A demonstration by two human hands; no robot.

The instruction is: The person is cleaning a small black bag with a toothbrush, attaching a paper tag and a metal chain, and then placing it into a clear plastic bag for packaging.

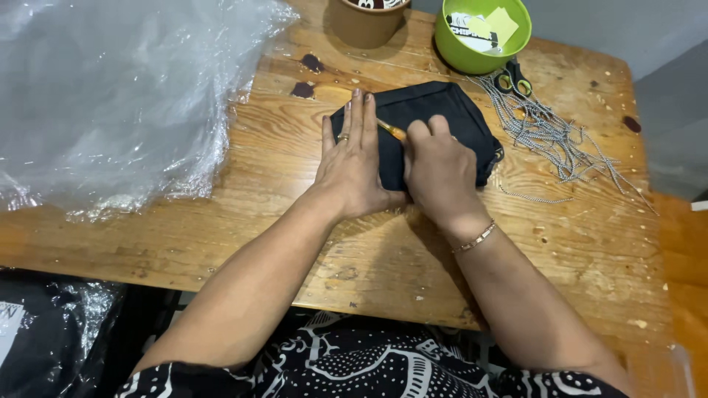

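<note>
On the worn wooden table [221, 221], seen from the head camera, a black fabric pouch [442, 110] lies flat near the far edge. Left hand [352, 166] presses it open-palmed, fingers straight, gripping nothing. Right hand [439, 169] is curled shut around a thin yellow-handled tool [391, 130]. The pouch looks soft, light and floppy, best pinned flat or taken by its edges. Clear plastic sheeting [110, 96] crowds the left; ball chains [549, 136], scissors [514, 79] and a green bowl [450, 44] crowd the right; bare wood lies nearer the body.
</note>
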